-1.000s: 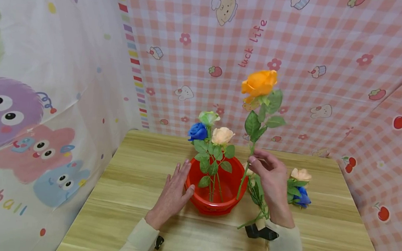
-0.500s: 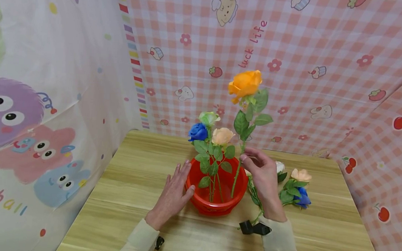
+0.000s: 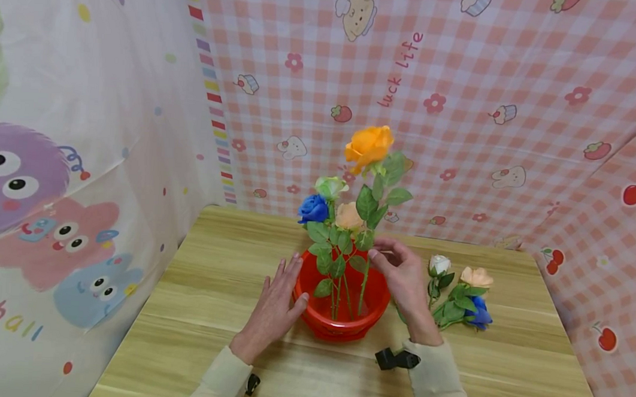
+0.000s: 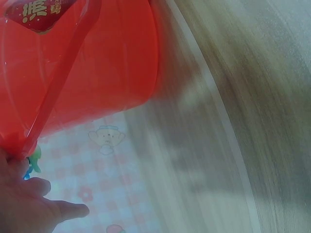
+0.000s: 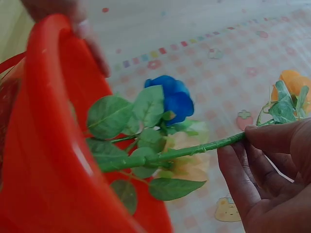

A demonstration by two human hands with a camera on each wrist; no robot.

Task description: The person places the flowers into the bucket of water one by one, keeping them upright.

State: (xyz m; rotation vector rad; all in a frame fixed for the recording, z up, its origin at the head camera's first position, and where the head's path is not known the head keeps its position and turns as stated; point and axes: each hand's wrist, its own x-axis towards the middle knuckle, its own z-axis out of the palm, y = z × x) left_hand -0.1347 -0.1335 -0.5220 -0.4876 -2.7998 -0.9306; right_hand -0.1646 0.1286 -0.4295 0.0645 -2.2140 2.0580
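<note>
My right hand (image 3: 400, 278) pinches the green stem of an orange rose (image 3: 369, 147) between thumb and fingers. The stem's lower end reaches down inside a red bucket (image 3: 338, 330). My left hand (image 3: 271, 310) rests with straight fingers on the bucket's left rim. Inside the bucket stand a blue rose (image 3: 314, 208), a pale green rose (image 3: 332, 187) and a peach rose (image 3: 348, 216), partly overlapped by leaves of the orange one. The right wrist view shows the pinched stem crossing over the bucket's rim, with the blue rose (image 5: 172, 99) behind it.
To the right, on the wooden table (image 3: 192, 336), lie a white rose (image 3: 440, 265), another peach rose (image 3: 477, 277) and another blue rose (image 3: 479, 313). A pink checked cloth (image 3: 465, 62) hangs behind the table, and a white printed cloth (image 3: 140, 93) hangs at the left.
My right hand has carried the orange rose leftward and lower, its stem moving from the bucket's right rim to inside, beside the other stems. My left hand has not moved.
</note>
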